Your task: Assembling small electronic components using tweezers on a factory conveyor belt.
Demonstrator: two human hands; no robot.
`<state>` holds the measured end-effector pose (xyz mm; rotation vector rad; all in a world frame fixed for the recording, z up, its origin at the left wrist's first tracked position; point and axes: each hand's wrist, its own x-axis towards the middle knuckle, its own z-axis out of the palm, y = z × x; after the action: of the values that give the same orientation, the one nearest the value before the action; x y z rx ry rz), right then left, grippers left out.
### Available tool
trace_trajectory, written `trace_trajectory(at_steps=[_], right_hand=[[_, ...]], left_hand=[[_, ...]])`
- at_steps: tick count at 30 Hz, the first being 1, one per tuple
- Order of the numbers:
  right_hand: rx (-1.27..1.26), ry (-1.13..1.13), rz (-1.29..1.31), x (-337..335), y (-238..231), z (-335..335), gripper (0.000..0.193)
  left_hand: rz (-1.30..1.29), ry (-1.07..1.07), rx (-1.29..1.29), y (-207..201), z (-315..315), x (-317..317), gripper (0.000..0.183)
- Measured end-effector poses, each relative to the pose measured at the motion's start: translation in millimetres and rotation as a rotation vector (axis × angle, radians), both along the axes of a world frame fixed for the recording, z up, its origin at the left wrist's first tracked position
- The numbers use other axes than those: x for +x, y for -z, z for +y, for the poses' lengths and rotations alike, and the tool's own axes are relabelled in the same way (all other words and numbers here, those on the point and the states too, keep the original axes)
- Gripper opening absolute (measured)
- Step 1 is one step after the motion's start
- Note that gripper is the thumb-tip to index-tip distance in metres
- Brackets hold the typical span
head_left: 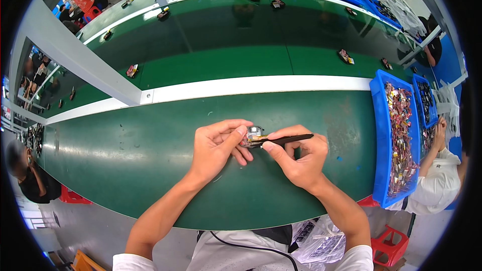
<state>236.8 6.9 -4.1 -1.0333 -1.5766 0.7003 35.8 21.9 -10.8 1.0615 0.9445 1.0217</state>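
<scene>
Between the thumb and fingers of my left hand (218,145) is a small electronic assembly (252,134) in a dark, rounded housing, with pale and reddish parts showing inside. My right hand (301,153) pinches black tweezers (288,139), whose tips reach to the near right side of the assembly. Whether the tips grip anything is too small to tell. Both hands are above the green work table, close to its middle.
A blue tray (380,170) full of small reddish circuit parts stands at the right, beside a smaller blue tray (427,101). Beyond the white rail (251,84), a green conveyor belt (211,65) carries several small assemblies. Co-workers sit at left, right and across.
</scene>
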Motion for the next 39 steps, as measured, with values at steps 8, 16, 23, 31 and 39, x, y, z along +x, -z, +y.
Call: trace_trajectory(at_steps=[8,16,23,31,39], right_hand=[[0.116,-0.045,-0.073,1.3,-0.5,0.4,0.013],[0.167,-0.059,-0.088,1.1,-1.1,1.7,0.014],[0.224,-0.071,-0.107,1.6,3.2,1.2,0.017],[0.272,-0.086,-0.165,1.1,0.2,1.2,0.019],[0.364,-0.107,-0.307,1.4,6.4,-2.4,0.017]], left_hand=[[-0.002,-0.017,0.015,0.3,-0.2,0.7,0.027],[-0.006,-0.023,0.022,2.1,-0.3,1.4,0.027],[0.0,0.001,0.023,5.4,-1.9,2.2,0.028],[0.054,0.025,0.069,3.5,-4.8,2.9,0.029],[0.12,0.006,0.079,3.7,-4.2,3.9,0.025]])
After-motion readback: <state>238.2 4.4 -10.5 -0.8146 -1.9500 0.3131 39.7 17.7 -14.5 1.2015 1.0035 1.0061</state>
